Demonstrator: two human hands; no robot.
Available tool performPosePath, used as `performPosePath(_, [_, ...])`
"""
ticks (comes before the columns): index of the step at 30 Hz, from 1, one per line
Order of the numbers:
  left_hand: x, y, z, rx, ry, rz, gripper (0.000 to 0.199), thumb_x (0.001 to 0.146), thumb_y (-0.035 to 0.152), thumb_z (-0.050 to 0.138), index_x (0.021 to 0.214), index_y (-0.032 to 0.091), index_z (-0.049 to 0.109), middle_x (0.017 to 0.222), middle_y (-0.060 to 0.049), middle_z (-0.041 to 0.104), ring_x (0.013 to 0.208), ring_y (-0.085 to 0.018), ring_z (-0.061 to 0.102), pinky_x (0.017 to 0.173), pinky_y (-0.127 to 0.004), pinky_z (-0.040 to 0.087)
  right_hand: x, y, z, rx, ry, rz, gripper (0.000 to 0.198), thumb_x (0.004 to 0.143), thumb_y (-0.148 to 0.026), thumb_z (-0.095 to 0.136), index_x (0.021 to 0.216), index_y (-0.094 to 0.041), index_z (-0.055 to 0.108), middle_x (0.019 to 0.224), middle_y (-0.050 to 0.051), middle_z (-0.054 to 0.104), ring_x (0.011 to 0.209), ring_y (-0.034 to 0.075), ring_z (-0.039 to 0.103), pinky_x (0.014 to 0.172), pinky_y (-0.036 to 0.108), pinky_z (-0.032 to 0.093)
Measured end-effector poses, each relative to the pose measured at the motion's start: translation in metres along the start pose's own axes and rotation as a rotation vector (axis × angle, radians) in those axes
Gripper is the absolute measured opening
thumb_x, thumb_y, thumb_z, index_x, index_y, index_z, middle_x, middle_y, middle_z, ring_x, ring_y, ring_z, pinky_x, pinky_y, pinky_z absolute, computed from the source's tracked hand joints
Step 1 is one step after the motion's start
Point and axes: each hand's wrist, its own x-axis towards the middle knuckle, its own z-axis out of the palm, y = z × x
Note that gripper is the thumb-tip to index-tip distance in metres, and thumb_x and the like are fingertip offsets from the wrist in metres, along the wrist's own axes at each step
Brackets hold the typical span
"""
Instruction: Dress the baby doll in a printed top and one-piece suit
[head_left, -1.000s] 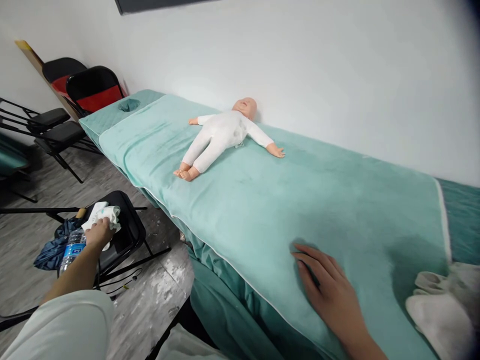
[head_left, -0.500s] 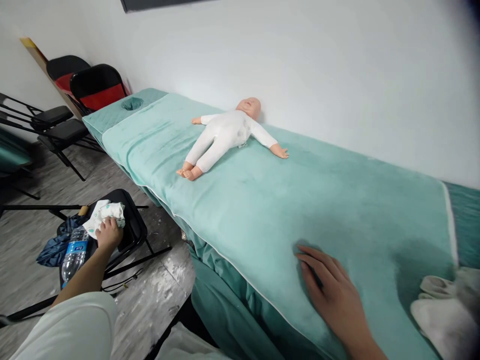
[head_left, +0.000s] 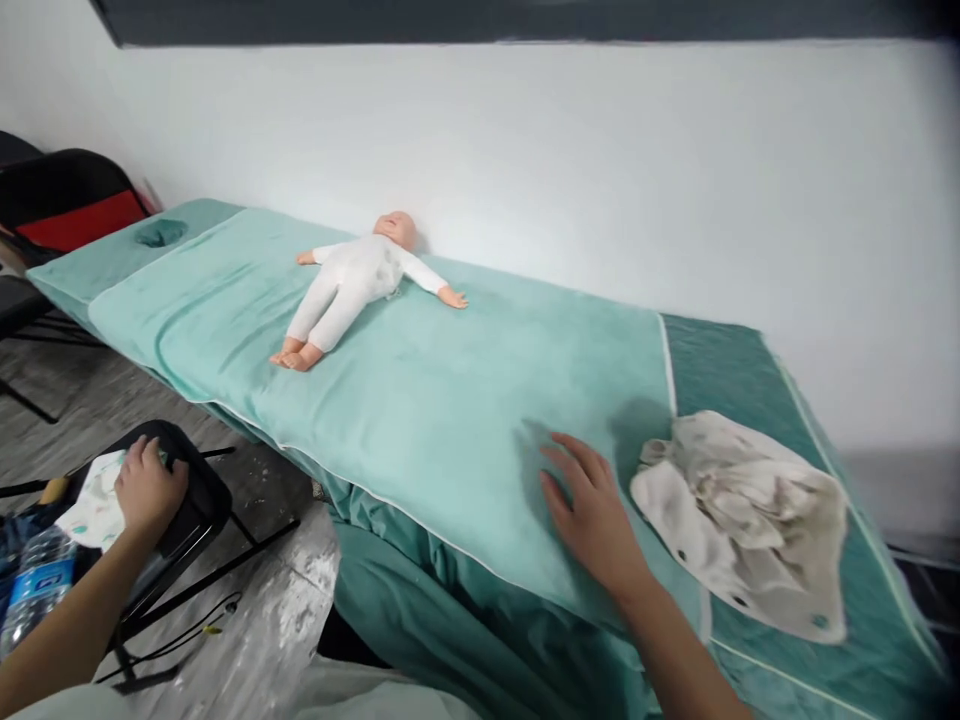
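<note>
My left hand [head_left: 150, 490] lies over the white printed cloth [head_left: 97, 505] on the black chair [head_left: 204, 492]; whether it grips, I can't tell. My right hand [head_left: 589, 515] is empty, fingers loosely spread over the green sheet [head_left: 450, 440]. The blue-labelled bottle [head_left: 41, 580] sits beside the printed cloth, its contents unclear.

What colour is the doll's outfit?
The outfit is mostly white, seen best in the head view.

Dark panel [head_left: 487, 22] cropped above, white cloth [head_left: 97, 502] partly hidden by left hand [head_left: 150, 487]
</note>
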Motion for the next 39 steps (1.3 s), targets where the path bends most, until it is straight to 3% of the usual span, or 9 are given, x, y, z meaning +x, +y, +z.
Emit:
performPosePath(3, [0.013,0.069,0.001,-0.243,0.171,0.158,0.057,0.078,0.031,0.062,0.134,0.027,0.054,0.155,-0.009,0.056,0.145,-0.035,0.05,0.12,-0.061,0.042,-0.014,0.018,-0.028,-0.199,0.115,0.121,0.033,0.101,-0.028,0.053,0.132,-0.019,0.059,0.146,0.02,0.059,0.141,0.039,0.051,0.113,0.065,0.045])
performPosePath(7, [-0.005,0.193,-0.005,-0.546,0.317,0.416,0.053,0.079,0.022,0.068,0.13,0.026,0.055,0.148,-0.008,0.058,0.138,-0.031,0.055,0.118,-0.059,0.044,-0.036,0.052,-0.056,-0.402,0.257,0.357,0.049,0.097,-0.043,0.058,0.14,-0.019,0.056,0.156,0.023,0.051,0.148,0.048,0.043,0.114,0.076,0.037])
performPosePath(13, [-0.075,0.37,-0.003,-0.823,-0.064,0.692,0.032,0.095,0.02,0.054,0.128,0.02,0.058,0.143,-0.015,0.06,0.137,-0.027,0.056,0.115,-0.051,0.048,-0.059,0.121,-0.06,-0.299,0.513,0.569,0.111,0.069,-0.07,0.078,0.153,-0.01,0.038,0.159,0.035,0.035,0.15,0.053,0.037,0.117,0.068,0.041])
performPosePath(18, [-0.102,0.462,0.004,-0.704,-0.375,0.806,0.034,0.099,0.023,0.053,0.132,0.017,0.06,0.133,-0.014,0.068,0.127,-0.028,0.061,0.113,-0.047,0.049,-0.051,0.155,-0.071,-0.257,0.544,0.836,0.107,0.061,-0.047,0.081,0.153,-0.01,0.039,0.151,0.032,0.037,0.138,0.05,0.048,0.111,0.059,0.046])
performPosePath(22, [-0.103,0.499,0.006,-0.577,-0.426,0.922,0.033,0.102,0.031,0.052,0.131,0.018,0.062,0.132,-0.012,0.07,0.125,-0.029,0.062,0.111,-0.048,0.047,-0.025,0.168,-0.083,-0.17,0.542,0.981,0.074,0.062,-0.041,0.077,0.129,-0.016,0.058,0.128,0.024,0.054,0.123,0.044,0.056,0.106,0.058,0.046])
performPosePath(27, [-0.101,0.517,0.013,-0.773,-0.515,0.827,0.034,0.102,0.041,0.056,0.125,0.019,0.067,0.125,-0.013,0.072,0.123,-0.03,0.063,0.112,-0.048,0.045,0.035,0.132,-0.07,0.06,0.488,0.593,0.042,0.07,-0.046,0.07,0.104,-0.022,0.066,0.107,0.012,0.065,0.108,0.034,0.063,0.102,0.058,0.049])
performPosePath(30, [-0.098,0.517,0.015,-1.192,-0.691,0.592,0.036,0.091,0.045,0.073,0.119,0.023,0.072,0.12,-0.012,0.075,0.113,-0.028,0.069,0.111,-0.045,0.045,0.079,0.077,-0.056,0.32,0.431,0.426,0.037,0.075,-0.045,0.076,0.103,-0.023,0.068,0.106,0.008,0.068,0.102,0.027,0.064,0.101,0.052,0.051])
performPosePath(34, [-0.091,0.509,0.015,-1.657,-0.884,0.108,0.057,0.073,0.049,0.09,0.121,0.022,0.073,0.118,-0.009,0.077,0.109,-0.027,0.07,0.104,-0.04,0.05,0.132,0.015,-0.037,0.868,0.247,0.507,0.035,0.08,-0.048,0.078,0.105,-0.026,0.066,0.088,-0.001,0.066,0.076,0.019,0.062,0.074,0.037,0.058])
performPosePath(39, [-0.082,0.504,0.015,-1.881,-0.914,-0.228,0.06,0.07,0.053,0.091,0.117,0.019,0.074,0.12,-0.011,0.077,0.12,-0.031,0.07,0.107,-0.042,0.052,0.169,0.009,0.012,1.125,0.224,0.49,0.037,0.084,-0.046,0.075,0.114,-0.027,0.064,0.12,0.002,0.07,0.106,0.021,0.068,0.096,0.038,0.057])
